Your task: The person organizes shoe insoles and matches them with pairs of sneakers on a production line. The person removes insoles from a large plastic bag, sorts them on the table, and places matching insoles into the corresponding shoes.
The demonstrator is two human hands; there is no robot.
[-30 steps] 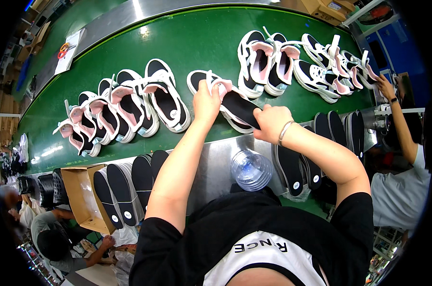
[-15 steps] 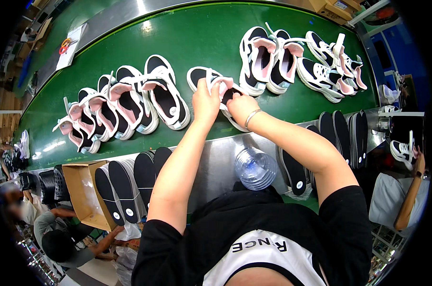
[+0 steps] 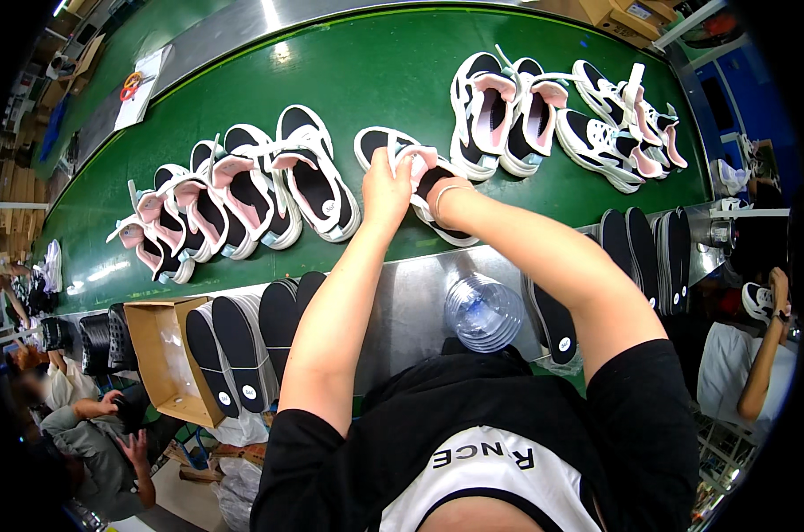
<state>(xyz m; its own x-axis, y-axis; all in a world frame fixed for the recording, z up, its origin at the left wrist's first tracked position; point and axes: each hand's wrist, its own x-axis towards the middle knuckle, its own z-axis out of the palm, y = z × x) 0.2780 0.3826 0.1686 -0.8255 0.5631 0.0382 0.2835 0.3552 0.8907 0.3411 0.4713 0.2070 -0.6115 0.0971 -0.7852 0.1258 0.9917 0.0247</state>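
A black and white sneaker (image 3: 378,140) with pink lining lies on the green table in front of me, toe to the far left. My left hand (image 3: 387,195) is closed around its side and tongue, holding the opening apart. My right hand (image 3: 450,199), with a bangle at the wrist, reaches into the shoe; its fingers are hidden inside, so what they do cannot be made out. Just left of my left hand stands a matching sneaker (image 3: 316,188) with a dark insole bearing a white round sticker.
Several more sneakers (image 3: 239,191) stand in a row at left, others (image 3: 493,115) at right. Stacked black insoles (image 3: 231,346) line the near metal edge beside an open carton (image 3: 167,355). A clear plastic jar (image 3: 483,312) sits before me. Co-workers (image 3: 109,452) are at both sides.
My right hand has pushed deeper into the sneaker, and its fingers have gone out of sight. My left hand keeps its hold. The co-worker at lower left has shifted and raised a hand.
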